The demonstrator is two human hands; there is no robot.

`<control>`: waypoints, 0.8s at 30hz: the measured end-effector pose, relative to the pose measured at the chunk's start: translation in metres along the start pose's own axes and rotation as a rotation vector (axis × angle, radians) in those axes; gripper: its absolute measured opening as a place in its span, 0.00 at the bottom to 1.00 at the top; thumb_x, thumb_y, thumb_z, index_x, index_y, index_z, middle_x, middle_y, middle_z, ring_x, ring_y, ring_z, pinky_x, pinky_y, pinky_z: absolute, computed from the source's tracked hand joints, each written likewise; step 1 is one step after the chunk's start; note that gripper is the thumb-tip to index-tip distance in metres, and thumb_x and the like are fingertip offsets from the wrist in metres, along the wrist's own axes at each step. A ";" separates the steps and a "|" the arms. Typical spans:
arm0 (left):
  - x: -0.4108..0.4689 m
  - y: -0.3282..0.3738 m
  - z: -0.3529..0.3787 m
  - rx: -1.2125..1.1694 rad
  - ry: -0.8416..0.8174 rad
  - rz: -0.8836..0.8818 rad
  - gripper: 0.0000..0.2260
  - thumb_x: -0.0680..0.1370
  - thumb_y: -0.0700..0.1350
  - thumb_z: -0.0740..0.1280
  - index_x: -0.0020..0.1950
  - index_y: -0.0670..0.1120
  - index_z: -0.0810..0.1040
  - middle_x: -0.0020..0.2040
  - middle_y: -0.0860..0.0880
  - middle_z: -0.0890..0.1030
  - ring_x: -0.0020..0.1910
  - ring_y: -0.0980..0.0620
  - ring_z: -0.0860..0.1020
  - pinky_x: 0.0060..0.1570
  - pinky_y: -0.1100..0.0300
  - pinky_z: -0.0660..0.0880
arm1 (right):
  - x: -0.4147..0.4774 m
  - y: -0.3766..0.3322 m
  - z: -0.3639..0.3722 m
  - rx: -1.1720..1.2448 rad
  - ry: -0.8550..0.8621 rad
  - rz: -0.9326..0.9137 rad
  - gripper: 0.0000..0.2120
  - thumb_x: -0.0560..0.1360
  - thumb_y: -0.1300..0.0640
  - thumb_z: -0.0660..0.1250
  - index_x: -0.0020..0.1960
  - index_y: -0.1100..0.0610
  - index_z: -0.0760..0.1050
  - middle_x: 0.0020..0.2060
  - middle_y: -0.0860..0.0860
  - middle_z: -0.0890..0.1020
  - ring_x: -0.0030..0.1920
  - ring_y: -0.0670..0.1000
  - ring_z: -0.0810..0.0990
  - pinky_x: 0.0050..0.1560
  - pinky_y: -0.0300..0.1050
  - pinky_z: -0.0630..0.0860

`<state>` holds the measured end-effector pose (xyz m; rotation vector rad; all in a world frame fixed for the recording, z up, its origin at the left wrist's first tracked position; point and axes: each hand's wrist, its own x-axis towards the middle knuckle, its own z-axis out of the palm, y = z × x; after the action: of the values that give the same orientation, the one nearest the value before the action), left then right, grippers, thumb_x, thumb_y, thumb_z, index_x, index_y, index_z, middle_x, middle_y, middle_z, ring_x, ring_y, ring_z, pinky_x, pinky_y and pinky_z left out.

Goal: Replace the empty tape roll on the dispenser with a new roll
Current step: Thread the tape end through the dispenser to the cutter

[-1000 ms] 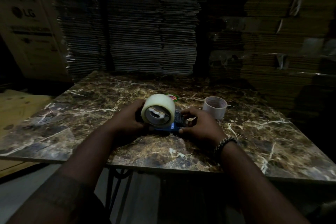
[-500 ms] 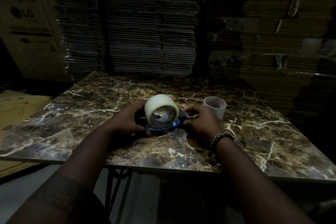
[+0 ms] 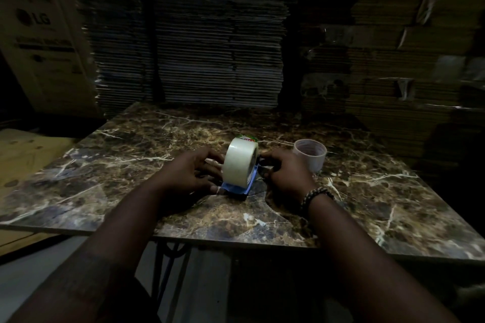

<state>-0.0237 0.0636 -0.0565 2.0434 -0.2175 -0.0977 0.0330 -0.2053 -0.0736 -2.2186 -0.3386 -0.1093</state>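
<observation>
A full roll of pale, translucent packing tape (image 3: 240,162) stands on edge near the middle of the brown marble-patterned table (image 3: 367,199), seated on a blue plastic tape dispenser (image 3: 236,187) whose base shows just beneath and in front of the roll. Relative to that roll, the left hand (image 3: 187,174) lies immediately to its left, fingers spread and loosely curled, with the fingertips reaching toward the roll's left face; the dim light hides whether they press on the roll or the dispenser frame behind it, so a firm grip cannot be told. The right hand (image 3: 284,174) sits just to the right of the roll, fingers curled around the dark rear part of the dispenser, holding it there. A beaded bracelet (image 3: 316,195) circles the right wrist.

Further right of the roll, beyond the right hand and close beside it, the empty pale cardboard tape core (image 3: 310,155) stands upright on the table, its hollow opening facing up. A small red and green label (image 3: 246,138) peeks out at the top of the roll. Behind the roll, past the table's far edge, rise tall stacks of flattened corrugated cardboard (image 3: 210,34), and far to its left stands a printed cardboard box (image 3: 39,34).
</observation>
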 end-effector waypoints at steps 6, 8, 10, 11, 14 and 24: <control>-0.003 0.004 0.005 -0.035 -0.056 -0.024 0.24 0.74 0.24 0.72 0.64 0.45 0.77 0.53 0.47 0.89 0.57 0.51 0.87 0.52 0.55 0.85 | -0.001 -0.004 0.000 -0.023 -0.062 -0.029 0.24 0.74 0.60 0.71 0.67 0.42 0.79 0.57 0.40 0.86 0.57 0.41 0.84 0.58 0.54 0.84; -0.005 0.006 0.006 -0.038 -0.083 -0.031 0.24 0.76 0.24 0.70 0.64 0.47 0.78 0.54 0.48 0.89 0.58 0.54 0.86 0.53 0.56 0.85 | -0.001 -0.005 0.000 -0.015 -0.087 -0.029 0.26 0.74 0.62 0.71 0.68 0.40 0.78 0.60 0.40 0.85 0.59 0.42 0.83 0.58 0.54 0.83; -0.005 0.005 0.007 -0.047 -0.097 -0.034 0.25 0.77 0.24 0.69 0.65 0.50 0.79 0.56 0.48 0.88 0.60 0.54 0.85 0.59 0.52 0.83 | -0.002 -0.006 0.000 0.005 -0.100 -0.022 0.29 0.73 0.65 0.70 0.68 0.39 0.76 0.61 0.41 0.85 0.59 0.44 0.84 0.57 0.56 0.84; -0.006 0.004 0.010 -0.071 -0.097 -0.040 0.26 0.77 0.24 0.68 0.65 0.52 0.81 0.57 0.47 0.88 0.61 0.53 0.85 0.61 0.49 0.82 | -0.002 -0.005 0.001 0.025 -0.108 -0.016 0.31 0.73 0.67 0.69 0.68 0.39 0.77 0.62 0.42 0.84 0.60 0.45 0.83 0.57 0.57 0.84; -0.008 0.003 0.017 -0.148 -0.072 -0.051 0.24 0.79 0.24 0.65 0.60 0.52 0.85 0.56 0.46 0.89 0.62 0.50 0.85 0.66 0.47 0.78 | -0.002 -0.005 0.001 0.081 -0.131 -0.003 0.31 0.73 0.68 0.70 0.68 0.40 0.77 0.61 0.41 0.85 0.60 0.45 0.83 0.57 0.55 0.84; -0.008 0.006 0.028 -0.276 -0.030 0.019 0.17 0.78 0.23 0.66 0.61 0.38 0.86 0.54 0.51 0.88 0.59 0.49 0.86 0.59 0.60 0.82 | -0.001 -0.004 0.004 0.228 -0.174 0.010 0.29 0.72 0.58 0.75 0.66 0.32 0.76 0.57 0.41 0.86 0.56 0.48 0.86 0.55 0.58 0.85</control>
<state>-0.0364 0.0378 -0.0648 1.7663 -0.2284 -0.1386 0.0312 -0.1998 -0.0729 -2.0076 -0.4142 0.1227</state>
